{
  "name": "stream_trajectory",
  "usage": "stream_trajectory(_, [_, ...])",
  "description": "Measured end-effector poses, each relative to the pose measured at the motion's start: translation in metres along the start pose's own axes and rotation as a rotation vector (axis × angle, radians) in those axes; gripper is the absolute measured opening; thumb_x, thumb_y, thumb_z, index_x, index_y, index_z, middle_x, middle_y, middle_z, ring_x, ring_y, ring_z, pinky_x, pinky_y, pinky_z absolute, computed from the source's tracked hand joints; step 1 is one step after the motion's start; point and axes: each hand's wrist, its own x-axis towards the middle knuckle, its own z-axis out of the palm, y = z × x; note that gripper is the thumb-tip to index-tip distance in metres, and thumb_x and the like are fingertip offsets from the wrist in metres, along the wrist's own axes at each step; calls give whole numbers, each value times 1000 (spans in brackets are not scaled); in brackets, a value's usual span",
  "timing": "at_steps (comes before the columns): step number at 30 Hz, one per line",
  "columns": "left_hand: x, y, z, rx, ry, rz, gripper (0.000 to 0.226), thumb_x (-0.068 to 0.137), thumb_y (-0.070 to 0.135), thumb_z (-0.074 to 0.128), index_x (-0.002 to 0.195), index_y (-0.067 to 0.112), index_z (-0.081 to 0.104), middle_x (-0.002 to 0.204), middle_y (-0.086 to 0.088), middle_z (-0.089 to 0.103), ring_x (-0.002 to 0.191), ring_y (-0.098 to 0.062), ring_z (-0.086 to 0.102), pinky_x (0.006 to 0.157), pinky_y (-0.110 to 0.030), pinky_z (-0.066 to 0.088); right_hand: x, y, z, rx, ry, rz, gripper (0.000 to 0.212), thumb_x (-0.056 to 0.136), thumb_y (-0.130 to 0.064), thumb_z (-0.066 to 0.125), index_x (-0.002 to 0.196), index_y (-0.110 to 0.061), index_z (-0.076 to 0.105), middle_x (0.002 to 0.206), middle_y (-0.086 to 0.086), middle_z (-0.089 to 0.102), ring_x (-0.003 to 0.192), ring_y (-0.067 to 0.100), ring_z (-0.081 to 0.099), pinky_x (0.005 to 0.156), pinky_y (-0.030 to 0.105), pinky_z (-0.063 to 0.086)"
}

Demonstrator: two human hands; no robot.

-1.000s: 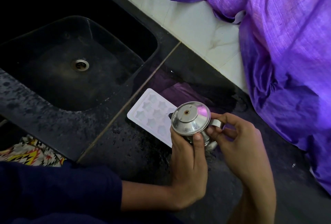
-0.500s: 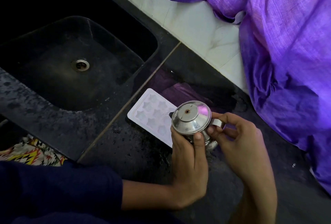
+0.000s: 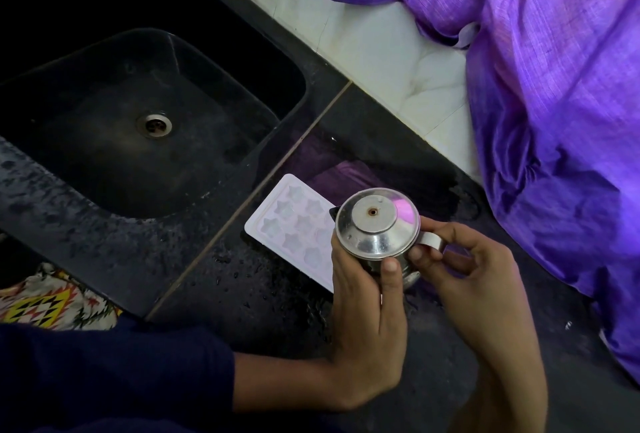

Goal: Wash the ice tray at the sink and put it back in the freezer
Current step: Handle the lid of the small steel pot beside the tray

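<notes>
On the wet black surface (image 3: 263,297) just right of the sink (image 3: 221,141), the ice tray (image 3: 294,224) lies flat with its star-shaped cells facing up. It is white or pale plastic, thin-rimmed, and its near corner is hidden behind the hands. The cells look empty, though the dim light makes that hard to confirm. Lying this close to the basin, it seems parked there while something else is dealt with, so the return to the freezer is probably yet to come.

Both hands are busy with a small steel lidded pot (image 3: 377,221) held above the tray's right end. The left hand (image 3: 363,315) wraps the pot's body from below, thumb up its side, a full grip that takes the weight. The right hand (image 3: 464,280) pinches the flat handle between thumb and fingers, likely to steady it or tilt it. The domed lid sits on top, with a small hole at its centre. The pot may hold water meant for the tray; that is only a guess.

A purple cloth (image 3: 554,86) is heaped at the right over a white tiled ledge (image 3: 381,58).
</notes>
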Motion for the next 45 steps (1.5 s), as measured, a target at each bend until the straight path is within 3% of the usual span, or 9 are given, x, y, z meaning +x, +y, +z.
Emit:
stream_trajectory(8, [13,0,5,2,26,-23,75,89,52,30,150,15,8,155,5,23,143,-4,21,116,-40,25,14,1,2,19,-13,1,28,78,-1,69,89,-27,69,91,-32,67,78,-12,64,62,0,43])
stream_trajectory(15, [36,1,7,-65,67,-52,69,90,49,32,148,18,16,150,7,32,138,-4,31,114,-39,29,37,0,10,-11,-23,20,26,80,-5,70,95,-27,71,85,-15,73,81,-6,67,68,2,45])
stream_trajectory(21, [48,-5,11,-90,93,-97,57,92,36,35,146,24,19,147,10,37,135,-2,36,113,-38,32,52,0,15,-61,-41,75,25,81,-9,70,98,-27,70,87,-14,72,82,-6,66,69,1,45])
stream_trajectory(34, [59,-7,14,-113,121,-145,47,91,39,34,137,38,23,144,9,42,132,-4,41,111,-39,35,65,-1,20,-98,-51,137,22,79,-11,72,94,-26,72,91,-17,72,84,-3,67,73,5,48])
stream_trajectory(40, [61,-7,13,-106,129,-147,46,92,42,34,136,37,23,144,8,43,132,-4,41,110,-39,35,67,-2,21,-125,-61,142,22,79,-12,72,96,-27,71,93,-17,72,87,-2,67,75,9,50])
stream_trajectory(45, [59,-8,13,-110,117,-145,59,88,50,32,142,28,24,144,9,42,132,-4,40,110,-39,35,65,-3,21,-133,-58,136,22,79,-14,72,96,-27,71,93,-17,72,87,-2,67,74,9,50])
